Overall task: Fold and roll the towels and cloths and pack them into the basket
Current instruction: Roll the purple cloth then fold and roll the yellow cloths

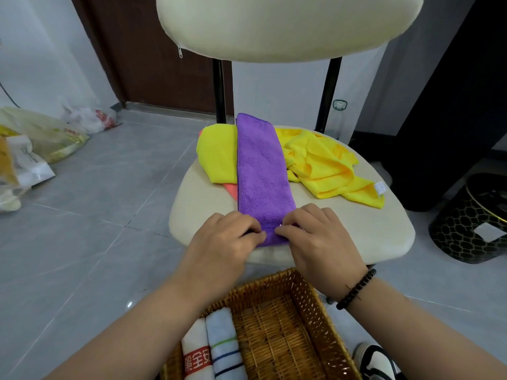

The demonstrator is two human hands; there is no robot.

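Purple cloth, folded into a long narrow strip, lies lengthwise on the cream seat of the chair, running from the seat's back edge to near its front edge. Left hand and right hand both rest at the strip's near end, fingers curled and pinching the first turn of the cloth, one hand at each side edge. The fingertips of the two hands nearly meet over the middle of the strip. A dark bead bracelet sits on the right wrist.

Beside the purple cloth, on its left, lies a lime-yellow cloth, touching the strip's edge; a small coral-pink cloth shows from under both. On the strip's right, a golden-yellow cloth lies crumpled, its white tag at the outer corner.

In front of the purple cloth, below the seat's front edge, stands a wicker basket. Two rolled towels lie against its left wall: a white towel with red characters and, touching it, a pale blue towel with green and blue stripes. The basket's remaining floor shows bare weave.

Far left of the purple cloth, plastic bags lie on the grey tiled floor.
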